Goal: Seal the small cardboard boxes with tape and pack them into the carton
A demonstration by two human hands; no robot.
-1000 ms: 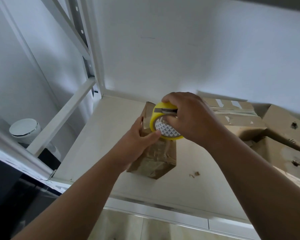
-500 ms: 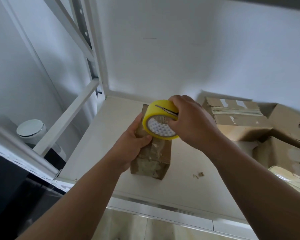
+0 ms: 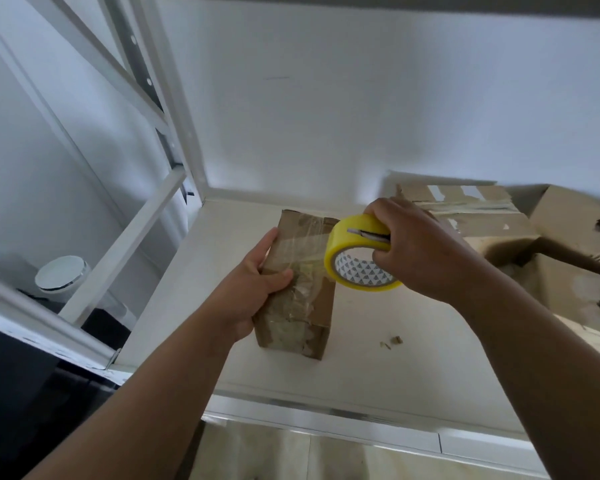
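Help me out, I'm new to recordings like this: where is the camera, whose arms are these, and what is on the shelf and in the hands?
There is no machine here: a person wears one camera on the head, looking down at their own bare arms. The left hand grips a small box standing upright on a white shelf. The right hand holds a yellow tape roll beside the box's top; clear tape seems to run from the roll across the box. To the right lie bigger boxes, one seemingly open. A few scraps lie on the shelf near the small box.
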